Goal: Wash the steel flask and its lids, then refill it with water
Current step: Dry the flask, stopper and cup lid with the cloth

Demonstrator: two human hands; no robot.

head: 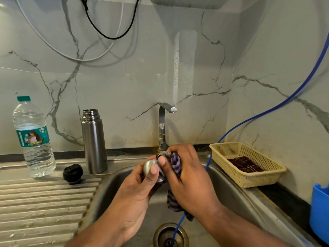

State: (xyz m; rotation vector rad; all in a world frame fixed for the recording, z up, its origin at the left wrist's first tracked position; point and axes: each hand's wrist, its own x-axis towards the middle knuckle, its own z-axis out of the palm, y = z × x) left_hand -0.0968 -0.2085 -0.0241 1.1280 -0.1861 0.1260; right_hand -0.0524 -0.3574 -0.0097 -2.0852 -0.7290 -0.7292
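Two hands meet over the sink (229, 191), just in front of the tap (162, 125).

Left hand (140, 189) – fingers curled under and round the steel lid (149, 165), thumb laid flat across its near side. Only the lid's rounded top and a strip of its wall show; the rest sits behind the thumb and palm. Palm faces up and right, with the forearm rising from the bottom edge.

Right hand (187, 175) – fingers bunched tight round a striped purple cloth (175, 162), thumb tip pressing the cloth against the lid's open end. Back of the hand faces the camera, knuckles toward the tap, forearm coming in from the lower right. Cloth's loose tail hangs below the hand, over the basin.

Steel flask (94, 141) stands upright and uncapped on the sink's back ledge, left of the basin, well apart from both hands. Black inner lid (73, 173) lies on the ribbed drainboard (44, 202), just beside the flask's base. Plastic water bottle (33, 138), green cap on, stands upright farther left.

Blue hose (267, 113) drops from the upper right, passes behind the right hand and ends in the drain (170, 235). Yellow mesh basket (249, 177) sits on the counter to the right with a dark checked cloth (244, 164) inside. Blue plastic container (319, 209) at the right edge, partly cut off.
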